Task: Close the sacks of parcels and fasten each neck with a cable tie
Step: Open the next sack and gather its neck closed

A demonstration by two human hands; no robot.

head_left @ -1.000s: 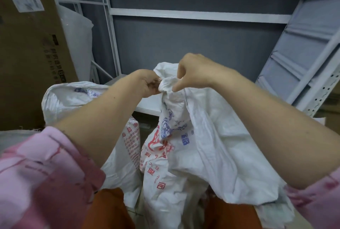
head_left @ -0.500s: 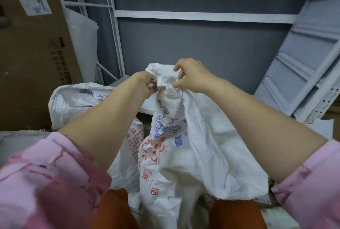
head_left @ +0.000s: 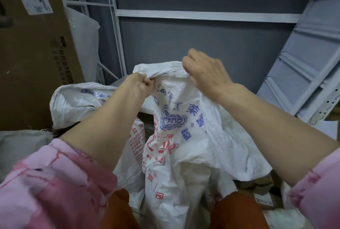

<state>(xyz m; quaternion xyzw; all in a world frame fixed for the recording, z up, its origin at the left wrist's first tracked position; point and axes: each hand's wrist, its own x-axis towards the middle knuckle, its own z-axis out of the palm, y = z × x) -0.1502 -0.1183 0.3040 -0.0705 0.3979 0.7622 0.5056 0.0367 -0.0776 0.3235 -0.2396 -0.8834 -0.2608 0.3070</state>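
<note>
Dark grey wall (head_left: 202,44) fills the back, crossed by a pale metal shelving frame (head_left: 184,15). Against it on our right leans a loose grey shelf panel (head_left: 303,66), tilted. On our left stands a big brown cardboard box (head_left: 33,59) with a white label near its top.

Dead centre, between our knees, stands the white woven sack (head_left: 176,146), printed in blue and red characters with a blue emblem. Its cloth hangs slack and creased, a wide fold spilling to our right. The mouth is drawn up to chest height, frayed threads showing along the top edge.

Just beside it on our left lies a second white sack (head_left: 73,99), same sort of print, partly behind our left forearm. Low on the right we note a small brown parcel (head_left: 263,199) on the floor.

Our pink sleeves (head_left: 55,182) are pushed back, forearms bare.

Right hand (head_left: 206,76): fingers curled over the sack's top edge from above, gripping the rim at its right end.

Left hand (head_left: 139,85): fingers closed in a pinch on the same rim, at its left end. The edge runs stretched between the two hands.
</note>
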